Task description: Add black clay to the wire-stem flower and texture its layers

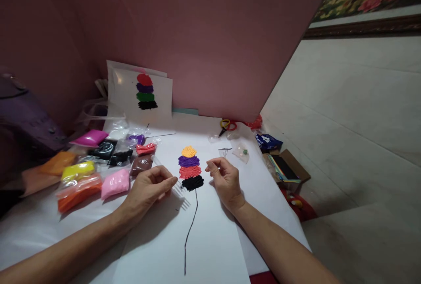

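Observation:
A white paper sheet (158, 249) lies before me with a stack of textured clay patches: a yellow-orange patch (189, 151), a purple patch (188, 161), a coral patch (190, 172) and a black patch (193, 183) lowest. From the black one a thin black line (186, 240) runs down the sheet. Left of the stack, my left hand (153, 189) is closed in a pinch on a clear plastic fork (180, 188), its tines beside the black patch and casting a shadow. My right hand (226, 181) is pinched just right of the coral patch; what its fingertips hold is too small to tell.
Bagged clay, including a pink pack (115, 183) and an orange pack (79, 194), crowds the left. A sheet with a similar stack (162, 95) leans against the wall. Scissors (226, 127) and a small bag (241, 152) lie behind; an open box (292, 167) stands right.

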Demonstrator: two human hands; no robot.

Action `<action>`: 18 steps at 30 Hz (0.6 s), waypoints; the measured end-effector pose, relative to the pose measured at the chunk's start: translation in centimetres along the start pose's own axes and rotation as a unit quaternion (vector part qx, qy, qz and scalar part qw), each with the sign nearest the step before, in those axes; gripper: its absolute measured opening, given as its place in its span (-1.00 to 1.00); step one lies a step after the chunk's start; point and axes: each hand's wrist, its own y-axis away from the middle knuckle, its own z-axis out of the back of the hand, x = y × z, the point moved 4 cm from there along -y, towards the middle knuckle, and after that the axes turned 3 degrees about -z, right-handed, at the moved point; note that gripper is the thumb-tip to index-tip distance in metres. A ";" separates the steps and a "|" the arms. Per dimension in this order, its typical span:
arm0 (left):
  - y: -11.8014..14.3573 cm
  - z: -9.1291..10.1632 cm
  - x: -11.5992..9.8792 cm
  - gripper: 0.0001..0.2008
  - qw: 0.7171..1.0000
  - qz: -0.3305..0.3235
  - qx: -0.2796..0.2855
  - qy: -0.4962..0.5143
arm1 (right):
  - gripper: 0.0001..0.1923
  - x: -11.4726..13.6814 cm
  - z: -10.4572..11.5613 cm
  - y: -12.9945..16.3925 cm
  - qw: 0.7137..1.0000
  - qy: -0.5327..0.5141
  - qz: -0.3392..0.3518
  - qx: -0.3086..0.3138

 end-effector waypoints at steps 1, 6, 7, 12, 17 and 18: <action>0.0 -0.1 0.0 -0.64 1.000 0.001 0.002 0.005 | -0.81 0.0 0.0 0.0 1.000 -0.001 0.000 0.002; -0.1 -0.6 -0.1 -0.68 0.999 -0.001 0.021 -0.033 | -0.81 -0.1 0.0 0.0 1.000 -0.002 0.004 0.010; -0.1 -0.8 -0.1 -0.69 0.999 -0.002 0.032 -0.042 | -0.81 -0.1 -0.1 0.0 1.000 -0.002 0.004 0.011; 0.0 -1.0 0.1 -0.70 0.996 -0.036 0.039 -0.078 | -0.80 0.0 0.0 0.1 1.000 0.000 -0.003 0.013; -0.1 -0.7 0.5 -0.73 0.994 -0.053 0.035 -0.090 | -0.80 0.1 0.0 0.1 1.000 -0.001 -0.002 0.018; -0.1 -0.7 0.5 -0.74 0.994 -0.052 0.036 -0.090 | -0.80 0.1 0.0 0.1 1.000 0.000 -0.002 0.019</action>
